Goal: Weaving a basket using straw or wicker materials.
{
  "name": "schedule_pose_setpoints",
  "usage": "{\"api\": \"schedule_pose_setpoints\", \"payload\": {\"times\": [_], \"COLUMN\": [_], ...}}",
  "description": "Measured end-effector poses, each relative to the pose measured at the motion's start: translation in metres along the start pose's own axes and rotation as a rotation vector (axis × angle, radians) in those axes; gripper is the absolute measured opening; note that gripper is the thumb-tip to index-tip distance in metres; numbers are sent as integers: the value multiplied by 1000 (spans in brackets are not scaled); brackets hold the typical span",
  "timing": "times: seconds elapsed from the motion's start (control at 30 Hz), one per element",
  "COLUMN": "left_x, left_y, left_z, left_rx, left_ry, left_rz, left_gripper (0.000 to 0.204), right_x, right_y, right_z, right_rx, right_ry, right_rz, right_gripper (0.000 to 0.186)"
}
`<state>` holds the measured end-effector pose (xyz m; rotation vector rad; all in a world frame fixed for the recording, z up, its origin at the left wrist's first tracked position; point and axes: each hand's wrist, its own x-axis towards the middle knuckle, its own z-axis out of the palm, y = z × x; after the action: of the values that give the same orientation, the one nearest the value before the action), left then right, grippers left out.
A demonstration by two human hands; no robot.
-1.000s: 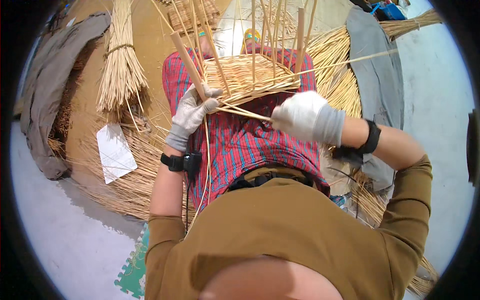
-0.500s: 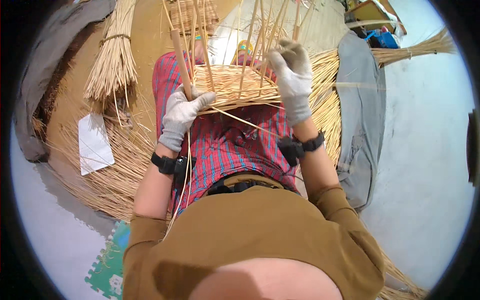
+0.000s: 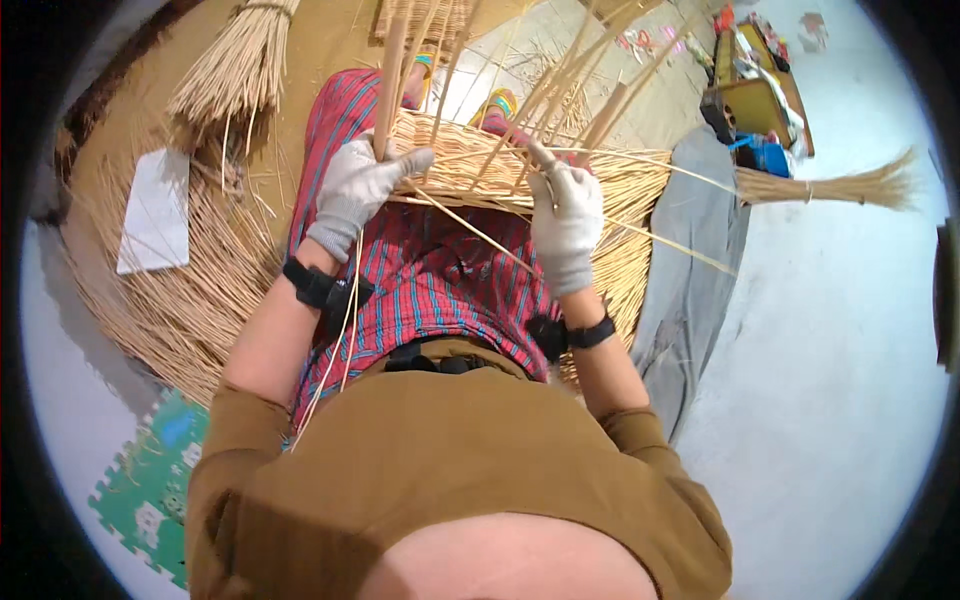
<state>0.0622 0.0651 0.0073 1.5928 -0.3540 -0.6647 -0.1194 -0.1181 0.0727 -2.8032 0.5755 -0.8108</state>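
Observation:
A partly woven wicker basket (image 3: 455,165) rests across my lap, its thin upright stakes (image 3: 560,85) leaning to the upper right. My left hand (image 3: 365,185), in a pale work glove, clasps the basket's left corner beside a thick wooden post (image 3: 391,85), thumb along the woven edge. Gloved as well, my right hand (image 3: 568,220) is closed at the right part of the weave, index finger against the stakes. A loose wicker strand (image 3: 675,245) sticks out to the right from that hand; its grip is partly hidden. A second thick post (image 3: 604,115) stands beyond the right fingers.
Bundled wicker rods (image 3: 240,70) lie at the upper left, with loose rods (image 3: 190,320) and a white sheet (image 3: 157,210) below. Grey cloth (image 3: 690,270) covers rods on my right. Farther right are a tied bundle (image 3: 830,188) and a blue object (image 3: 768,155). Another woven piece (image 3: 425,20) lies ahead.
My right hand has come down from its raised place to the stakes and weave. The stakes lean further right, and strands now stretch out past that hand. My left hand keeps its corner.

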Motion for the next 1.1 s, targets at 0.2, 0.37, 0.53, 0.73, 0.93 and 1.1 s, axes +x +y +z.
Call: {"api": "schedule_pose_setpoints", "payload": {"times": [0.2, 0.37, 0.53, 0.73, 0.93, 1.1], "left_x": [-1, 2, 10, 0, -23, -7], "left_y": [3, -2, -16, -6, 16, 6], "left_z": [3, 6, -5, -14, 10, 26], "left_rx": [361, 299, -78, -23, 998, 809], "left_ry": [112, 117, 62, -2, -5, -166], "left_rz": [-5, -67, -170, 34, 1013, 808], "left_gripper": [64, 72, 64, 57, 39, 57], "right_x": [18, 13, 2, 12, 22, 5], "right_y": [-26, -46, -45, -28, -22, -33], "right_z": [38, 32, 22, 42, 38, -3], "right_rx": [-37, -292, -197, -70, 88, 217], "right_ry": [-22, -340, -257, -320, -399, -193], "right_rz": [-266, -148, -215, -93, 30, -3], "right_gripper": [41, 62, 81, 61, 50, 37]}}
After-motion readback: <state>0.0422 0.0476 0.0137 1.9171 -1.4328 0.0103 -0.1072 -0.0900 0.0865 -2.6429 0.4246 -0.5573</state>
